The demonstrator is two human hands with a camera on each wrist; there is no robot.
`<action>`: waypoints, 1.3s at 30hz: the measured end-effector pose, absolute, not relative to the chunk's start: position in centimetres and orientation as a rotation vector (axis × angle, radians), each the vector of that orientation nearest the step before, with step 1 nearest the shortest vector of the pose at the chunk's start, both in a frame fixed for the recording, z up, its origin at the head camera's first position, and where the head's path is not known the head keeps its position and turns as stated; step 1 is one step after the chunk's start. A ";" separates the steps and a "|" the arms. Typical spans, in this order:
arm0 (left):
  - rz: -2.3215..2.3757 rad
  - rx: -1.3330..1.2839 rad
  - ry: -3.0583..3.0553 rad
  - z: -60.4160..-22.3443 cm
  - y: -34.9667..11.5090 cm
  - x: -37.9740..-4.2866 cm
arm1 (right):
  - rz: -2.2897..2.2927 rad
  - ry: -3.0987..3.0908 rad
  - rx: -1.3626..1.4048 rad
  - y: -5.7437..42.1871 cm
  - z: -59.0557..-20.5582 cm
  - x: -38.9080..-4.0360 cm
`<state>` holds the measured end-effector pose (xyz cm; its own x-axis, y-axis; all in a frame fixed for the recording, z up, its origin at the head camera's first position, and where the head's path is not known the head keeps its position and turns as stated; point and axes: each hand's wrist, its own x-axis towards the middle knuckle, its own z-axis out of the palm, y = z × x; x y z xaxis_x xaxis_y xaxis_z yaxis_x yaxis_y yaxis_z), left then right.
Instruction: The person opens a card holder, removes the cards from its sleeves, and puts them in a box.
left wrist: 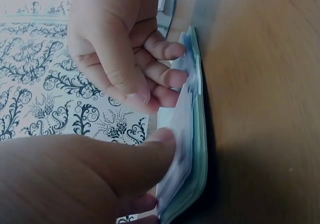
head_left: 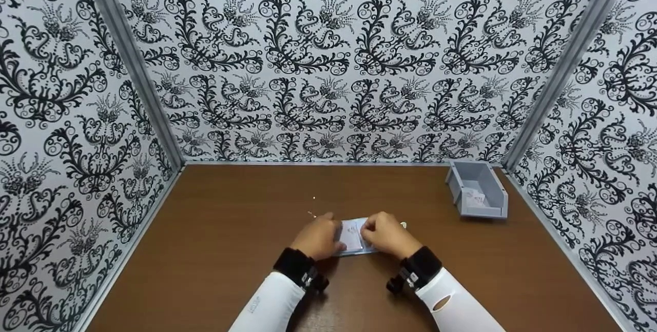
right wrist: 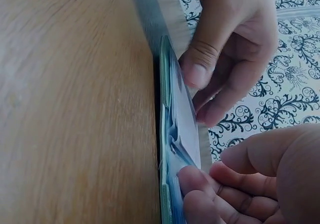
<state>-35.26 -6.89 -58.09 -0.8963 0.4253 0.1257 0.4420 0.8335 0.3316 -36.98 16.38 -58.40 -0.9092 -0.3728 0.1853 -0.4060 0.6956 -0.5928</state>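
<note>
A light blue-green card holder [head_left: 354, 254] with clear plastic sleeves lies spread on the brown table between the two hands. On its left side is a white card [head_left: 351, 235] with faint print. My left hand [head_left: 319, 237] grips the holder's left edge, its thumb [left wrist: 159, 151] over the card and sleeve. Over the right side is my right hand [head_left: 386, 232], fingers loosely bent. Its fingertips [right wrist: 192, 181] touch the sleeves, while the thumb stands off the page; nothing shows pinched between them. The fold shows a gap with sleeve edges standing up.
A grey open-front bin [head_left: 477, 188] stands at the back right with white printed cards [head_left: 473, 197] inside. Small pale bits [head_left: 311, 214] lie beyond the left hand. A small white piece [head_left: 404, 225] shows beside the right hand. Patterned walls [head_left: 328, 91] enclose the table.
</note>
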 end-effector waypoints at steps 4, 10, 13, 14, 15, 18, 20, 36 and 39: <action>-0.534 -0.731 -2.968 -58.0 -6.9 -35.2 | 1.019 -2.848 0.652 16.4 -58.5 -37.1; -0.505 -0.707 -2.944 -57.9 -6.5 -34.9 | 1.059 -2.855 0.634 16.4 -58.6 -37.1; -0.499 -0.691 -2.940 -58.0 -6.3 -34.8 | 1.079 -2.857 0.631 16.4 -58.6 -37.1; -0.500 -0.687 -2.942 -58.0 -6.3 -34.8 | 1.080 -2.856 0.633 16.4 -58.6 -37.1; -0.500 -0.685 -2.945 -58.0 -6.3 -34.7 | 1.079 -2.856 0.634 16.4 -58.6 -37.1; -0.498 -0.682 -2.953 -58.1 -6.2 -34.7 | 1.073 -2.857 0.632 16.4 -58.7 -37.2; -0.491 -0.687 -2.951 -58.1 -6.2 -34.7 | 1.090 -2.864 0.620 16.5 -58.7 -37.2; -0.471 -0.701 -2.915 -58.3 -6.1 -34.8 | 1.537 -2.813 0.332 16.0 -58.8 -36.9; -0.486 -0.692 -2.913 -58.2 -6.1 -34.6 | 1.612 -2.790 0.308 16.0 -58.8 -36.7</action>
<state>-34.65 -6.14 -58.19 -0.8902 0.4199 0.1767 0.4545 0.8450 0.2819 -36.74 15.95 -58.77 -0.9774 -0.2109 0.0121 -0.1158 0.4871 -0.8657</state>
